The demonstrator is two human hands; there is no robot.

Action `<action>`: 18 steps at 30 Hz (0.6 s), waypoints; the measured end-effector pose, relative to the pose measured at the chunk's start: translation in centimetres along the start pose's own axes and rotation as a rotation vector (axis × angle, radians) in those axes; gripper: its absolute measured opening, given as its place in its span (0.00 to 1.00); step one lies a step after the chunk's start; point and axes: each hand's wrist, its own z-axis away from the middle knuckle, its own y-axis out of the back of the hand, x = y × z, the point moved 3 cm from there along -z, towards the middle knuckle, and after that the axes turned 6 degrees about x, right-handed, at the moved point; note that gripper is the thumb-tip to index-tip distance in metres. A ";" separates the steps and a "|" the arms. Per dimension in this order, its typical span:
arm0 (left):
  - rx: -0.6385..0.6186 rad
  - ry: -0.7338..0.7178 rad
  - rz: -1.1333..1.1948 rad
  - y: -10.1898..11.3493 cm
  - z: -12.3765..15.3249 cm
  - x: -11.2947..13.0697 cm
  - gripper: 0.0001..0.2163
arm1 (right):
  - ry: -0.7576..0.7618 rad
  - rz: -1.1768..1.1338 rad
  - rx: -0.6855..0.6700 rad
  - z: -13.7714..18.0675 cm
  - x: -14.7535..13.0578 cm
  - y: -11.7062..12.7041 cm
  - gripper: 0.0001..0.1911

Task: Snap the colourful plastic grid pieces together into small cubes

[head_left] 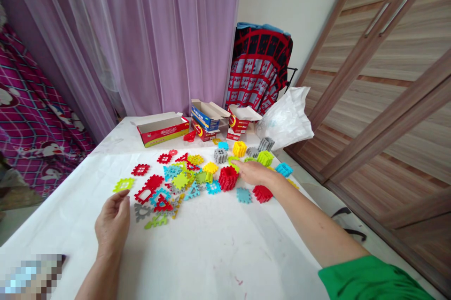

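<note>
Flat plastic interlocking building pieces with toothed edges lie on the white table. My left hand is at the left of them, fingers curled and pinching the near edge of a lime-green square piece with a window cut-out. Across the table, my right hand has its fingertips closed at a lime-green piece, partly covered by the fingers. Just below those fingertips stands a red stack. A loose pile, including a lime piece and a grey piece, spreads between the hands.
Yellow, grey, green and blue stacks stand around my right hand. Behind are an open red box, a blue box, more small boxes and a white plastic bag. A blurred object lies front left.
</note>
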 end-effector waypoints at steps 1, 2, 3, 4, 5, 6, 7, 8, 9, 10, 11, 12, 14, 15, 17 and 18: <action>0.001 -0.004 0.002 0.0 0.0 -0.1 0.17 | 0.009 -0.019 0.012 0.0 0.2 0.1 0.35; 0.001 -0.008 0.005 -0.1 -0.1 -0.3 0.17 | 0.037 -0.035 0.028 0.0 0.3 0.1 0.37; 0.000 -0.011 0.010 -0.1 -0.1 -0.4 0.18 | 0.084 -0.047 0.049 -0.1 0.3 0.2 0.38; -0.001 -0.015 0.014 -0.2 -0.2 -0.4 0.18 | 0.142 -0.052 0.075 -0.2 0.3 0.4 0.40; -0.004 -0.019 0.017 -0.2 -0.2 -0.5 0.18 | 0.203 -0.050 0.102 -0.3 0.1 0.5 0.41; -0.003 -0.022 0.018 -0.2 -0.2 -0.5 0.18 | 0.260 -0.045 0.124 -0.4 -0.2 0.7 0.41; -0.001 -0.023 0.013 -0.2 -0.2 -0.5 0.18 | 0.304 -0.042 0.139 -0.5 -0.5 1.0 0.42; 0.000 -0.022 0.008 -0.2 -0.2 -0.5 0.18 | 0.338 -0.040 0.144 -0.6 -0.9 1.3 0.41; -0.001 -0.021 0.003 -0.1 -0.2 -0.4 0.17 | 0.365 -0.034 0.142 -0.7 -1.4 1.6 0.41; -0.002 -0.021 0.000 -0.1 -0.2 -0.3 0.17 | 0.385 -0.023 0.133 -0.8 -1.9 1.9 0.40; -0.003 -0.023 0.000 -0.1 -0.1 -0.2 0.17 | 0.399 -0.009 0.121 -0.9 -2.4 2.1 0.39; 0.000 -0.025 0.000 -0.1 -0.1 -0.2 0.17 | 0.406 0.008 0.108 -1.0 -2.8 2.4 0.38; 0.008 -0.025 -0.003 0.0 0.0 0.0 0.17 | 0.415 0.045 0.083 -1.1 -3.4 2.7 0.38; 0.012 -0.021 -0.009 0.0 0.0 0.0 0.17 | 0.421 0.059 0.076 -1.2 -3.5 2.7 0.39; 0.005 -0.009 -0.015 0.0 0.0 0.0 0.16 | 0.432 0.075 0.068 -1.4 -3.6 2.5 0.40; 0.000 -0.004 -0.013 0.0 0.0 0.1 0.16 | 0.437 0.079 0.068 -1.4 -3.5 2.4 0.41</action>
